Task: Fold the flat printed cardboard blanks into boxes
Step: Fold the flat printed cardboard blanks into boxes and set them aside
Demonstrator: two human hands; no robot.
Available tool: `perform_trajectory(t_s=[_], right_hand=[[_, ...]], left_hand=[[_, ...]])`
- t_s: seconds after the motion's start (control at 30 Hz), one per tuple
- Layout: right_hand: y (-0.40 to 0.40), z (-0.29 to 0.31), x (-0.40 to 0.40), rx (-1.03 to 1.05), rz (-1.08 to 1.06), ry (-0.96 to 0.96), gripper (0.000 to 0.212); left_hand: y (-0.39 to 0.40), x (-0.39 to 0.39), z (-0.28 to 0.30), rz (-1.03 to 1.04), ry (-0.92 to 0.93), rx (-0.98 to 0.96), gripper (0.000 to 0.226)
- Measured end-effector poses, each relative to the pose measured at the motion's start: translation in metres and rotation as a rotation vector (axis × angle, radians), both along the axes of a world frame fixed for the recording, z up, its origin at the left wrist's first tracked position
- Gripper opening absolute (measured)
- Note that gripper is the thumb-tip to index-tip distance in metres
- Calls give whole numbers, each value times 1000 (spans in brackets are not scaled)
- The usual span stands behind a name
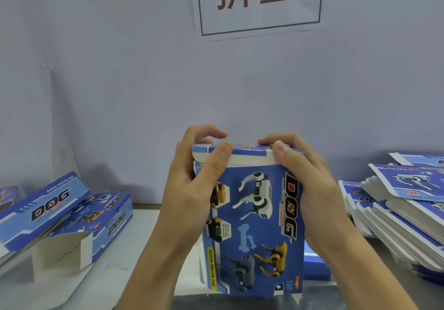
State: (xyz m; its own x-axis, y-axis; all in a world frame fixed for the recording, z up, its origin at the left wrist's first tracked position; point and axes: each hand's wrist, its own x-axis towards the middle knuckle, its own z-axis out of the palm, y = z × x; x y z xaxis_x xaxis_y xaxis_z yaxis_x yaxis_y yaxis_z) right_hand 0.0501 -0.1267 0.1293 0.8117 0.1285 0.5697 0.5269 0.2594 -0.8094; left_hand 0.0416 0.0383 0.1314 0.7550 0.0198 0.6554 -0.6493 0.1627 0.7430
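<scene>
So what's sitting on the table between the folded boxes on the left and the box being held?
Nothing: in the head view, only bare table lies between the folded boxes and the held box, apart from the left hand and its forearm.

Single head-worn view, forward and slightly down, close over the table [144,216].
</scene>
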Motion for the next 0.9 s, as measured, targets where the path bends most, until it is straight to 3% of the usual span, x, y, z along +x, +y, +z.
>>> perform_trajectory(t_s=[0.17, 0.27, 0.37, 0.47, 0.6, 0.8, 0.9], right_hand=[[-1, -1, 2, 23, 14, 4, 21], [-4, -2, 2, 38, 47, 5, 27], [-2, -4, 2, 119, 27, -54, 26], [4, -4, -1, 43, -65, -180, 31], [7, -5, 2, -4, -236, -224, 12], [3, -8, 6, 37, -188, -153, 2], [3, -7, 4, 60, -183, -166, 10]], left_hand=[[4, 2, -3, -92, -26, 7, 24], [3, 2, -3, -118, -42, -11, 35], [2, 2, -3, -64, -43, -1, 25], [1, 2, -3, 57, -64, 6, 20], [-2, 3, -4, 86, -105, 16, 19], [-3, 4, -7, 102, -105, 17, 15], [-5, 6, -9, 116, -114, 12, 18]])
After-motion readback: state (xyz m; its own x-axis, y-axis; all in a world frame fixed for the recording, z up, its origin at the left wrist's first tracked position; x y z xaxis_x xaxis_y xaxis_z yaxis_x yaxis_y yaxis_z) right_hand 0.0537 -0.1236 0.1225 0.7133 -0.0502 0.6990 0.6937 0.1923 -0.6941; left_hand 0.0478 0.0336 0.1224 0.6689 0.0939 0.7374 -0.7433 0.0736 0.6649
